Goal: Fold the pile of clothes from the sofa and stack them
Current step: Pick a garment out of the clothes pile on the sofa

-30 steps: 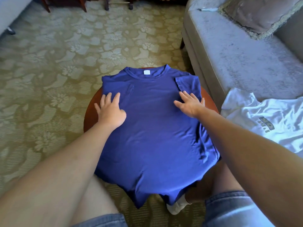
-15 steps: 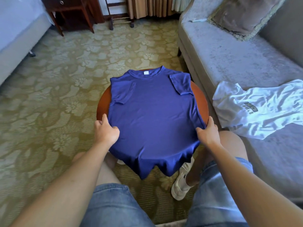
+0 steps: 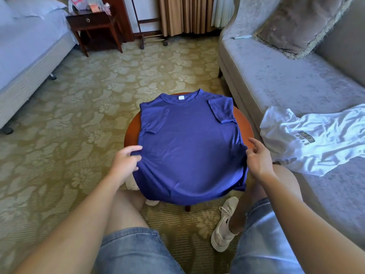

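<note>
A blue T-shirt (image 3: 189,147) lies face down on a small round wooden table (image 3: 131,131), both sleeves folded in over its back and its hem hanging off the near edge. My left hand (image 3: 126,161) pinches the shirt's left side edge between thumb and fingers. At the right side edge my right hand (image 3: 256,157) holds the cloth with its thumb, the index finger sticking out. A crumpled white T-shirt (image 3: 316,139) with a printed mark lies on the grey sofa (image 3: 276,76) to the right.
My knees in denim shorts and white sneakers (image 3: 223,230) sit close under the table. A cushion (image 3: 302,24) leans at the sofa's back. A bed (image 3: 25,52) and dark nightstand (image 3: 92,24) stand at far left, across patterned carpet (image 3: 79,115).
My hands left the shirt's upper back, where they pressed flat, and came back to its side edges and took hold. The view has lifted, showing more of the room.
</note>
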The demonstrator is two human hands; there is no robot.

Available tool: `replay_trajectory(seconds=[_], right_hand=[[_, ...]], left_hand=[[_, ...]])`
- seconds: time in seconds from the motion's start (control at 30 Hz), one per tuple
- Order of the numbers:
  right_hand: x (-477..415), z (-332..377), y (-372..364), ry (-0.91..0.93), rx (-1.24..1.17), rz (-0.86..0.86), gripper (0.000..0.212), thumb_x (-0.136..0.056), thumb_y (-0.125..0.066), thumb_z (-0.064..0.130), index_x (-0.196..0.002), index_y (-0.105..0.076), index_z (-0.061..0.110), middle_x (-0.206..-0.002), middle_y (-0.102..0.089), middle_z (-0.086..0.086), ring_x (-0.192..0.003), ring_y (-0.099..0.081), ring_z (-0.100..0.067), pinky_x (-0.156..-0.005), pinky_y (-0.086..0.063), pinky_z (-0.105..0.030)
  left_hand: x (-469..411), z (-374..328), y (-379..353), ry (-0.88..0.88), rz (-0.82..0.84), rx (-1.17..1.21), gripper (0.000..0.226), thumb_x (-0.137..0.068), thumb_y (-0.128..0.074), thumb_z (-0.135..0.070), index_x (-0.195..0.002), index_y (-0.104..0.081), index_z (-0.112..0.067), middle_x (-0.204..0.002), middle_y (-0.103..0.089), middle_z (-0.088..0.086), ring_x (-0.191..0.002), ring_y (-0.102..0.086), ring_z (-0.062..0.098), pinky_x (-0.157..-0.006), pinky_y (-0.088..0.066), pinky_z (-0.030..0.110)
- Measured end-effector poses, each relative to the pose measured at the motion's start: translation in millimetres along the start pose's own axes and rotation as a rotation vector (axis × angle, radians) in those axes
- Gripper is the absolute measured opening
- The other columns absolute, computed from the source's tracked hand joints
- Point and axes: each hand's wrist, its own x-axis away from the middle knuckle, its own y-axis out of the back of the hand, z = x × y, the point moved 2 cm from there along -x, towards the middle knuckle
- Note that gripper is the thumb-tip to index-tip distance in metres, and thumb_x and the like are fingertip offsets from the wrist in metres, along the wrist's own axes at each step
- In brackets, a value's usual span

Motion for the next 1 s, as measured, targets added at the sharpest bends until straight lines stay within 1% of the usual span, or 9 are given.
replay_trajectory(seconds=[0.13, 0.2, 0.23, 0.33, 0.43, 0.57, 0.7, 0.9, 1.0], right_hand=[[-26, 57, -5, 0.087, -0.035, -0.069, 0.034, -0.090, -0.042, 0.008, -0.110, -0.068, 0.016, -0.083, -0.063, 0.001, -0.079, -0.059, -0.018, -0.086, -0.051, -0.039], [-43, 82, -8, 0.077, -0.139, -0.083, 0.035, -0.089, -0.043, 0.007, -0.112, -0.067, 0.014, -0.073, -0.063, 0.001, -0.067, -0.060, -0.018, -0.085, -0.053, -0.045], [-51, 90, -9, 0.077, -0.179, -0.081, 0.038, -0.088, -0.045, 0.006, -0.122, -0.063, 0.009, -0.080, -0.064, -0.001, -0.070, -0.063, -0.019, -0.086, -0.052, -0.044], [-62, 88, -12, 0.085, 0.009, -0.042, 0.053, -0.086, -0.055, 0.010, -0.137, -0.048, -0.001, -0.125, -0.059, -0.020, -0.116, -0.057, -0.034, -0.102, -0.043, -0.041], [-53, 51, -21, 0.015, 0.305, 0.101, 0.042, -0.086, -0.060, 0.011, -0.126, -0.056, -0.002, -0.122, -0.060, -0.026, -0.116, -0.056, -0.039, -0.095, -0.043, -0.041], [-43, 14, -28, -0.042, 0.466, 0.234, 0.054, -0.085, -0.066, 0.020, -0.136, -0.054, 0.009, -0.134, -0.057, -0.016, -0.121, -0.054, -0.031, -0.105, -0.040, -0.036], [-38, 6, -19, -0.060, 0.406, 0.221, 0.051, -0.083, -0.068, 0.014, -0.133, -0.056, 0.009, -0.130, -0.060, -0.013, -0.118, -0.057, -0.027, -0.103, -0.042, -0.035], [-28, -5, -5, -0.058, 0.432, 0.305, 0.043, -0.080, -0.072, 0.008, -0.123, -0.064, 0.009, -0.113, -0.065, -0.008, -0.109, -0.059, -0.022, -0.094, -0.042, -0.028], [-22, -7, 0, -0.037, 0.431, 0.279, 0.023, -0.080, -0.073, 0.008, -0.102, -0.070, 0.011, -0.091, -0.063, -0.004, -0.090, -0.060, -0.023, -0.080, -0.043, -0.028]], left_hand=[[-36, -49, 7, -0.079, -0.048, 0.151, 0.027, -0.094, -0.053, -0.001, -0.106, -0.068, -0.020, -0.123, -0.061, 0.012, -0.076, -0.052, 0.007, -0.060, -0.046, 0.021], [-52, -71, 10, -0.104, -0.069, 0.235, 0.034, -0.094, -0.054, -0.001, -0.124, -0.061, -0.016, -0.130, -0.056, 0.011, -0.084, -0.055, 0.007, -0.069, -0.049, 0.023], [-58, -77, 9, -0.109, -0.057, 0.241, 0.045, -0.094, -0.055, -0.003, -0.137, -0.051, -0.015, -0.134, -0.051, 0.007, -0.095, -0.058, 0.011, -0.079, -0.049, 0.025], [-72, -61, 2, -0.065, -0.029, -0.060, 0.073, -0.091, -0.063, -0.013, -0.153, -0.025, -0.022, -0.155, -0.032, 0.003, -0.136, -0.040, 0.023, -0.106, -0.035, 0.032], [-75, -14, -12, -0.023, -0.017, -0.314, 0.079, -0.086, -0.068, -0.020, -0.152, -0.026, -0.020, -0.155, -0.032, 0.011, -0.139, -0.036, 0.029, -0.114, -0.031, 0.040], [-63, 30, -31, -0.015, 0.048, -0.716, 0.079, -0.088, -0.062, -0.044, -0.153, -0.024, -0.020, -0.155, -0.026, 0.015, -0.142, -0.026, 0.034, -0.117, -0.023, 0.040], [-53, 35, -41, -0.036, 0.061, -0.880, 0.074, -0.094, -0.044, -0.058, -0.154, -0.017, -0.025, -0.161, -0.010, 0.011, -0.146, -0.009, 0.032, -0.117, -0.020, 0.043], [-48, 31, -44, -0.022, 0.061, -0.926, 0.073, -0.095, -0.038, -0.060, -0.154, -0.014, -0.026, -0.161, -0.006, 0.011, -0.146, -0.007, 0.033, -0.117, -0.021, 0.045], [-46, 31, -44, -0.003, 0.072, -0.940, 0.072, -0.096, -0.037, -0.060, -0.155, -0.013, -0.026, -0.162, -0.004, 0.010, -0.147, -0.006, 0.032, -0.117, -0.021, 0.047]])
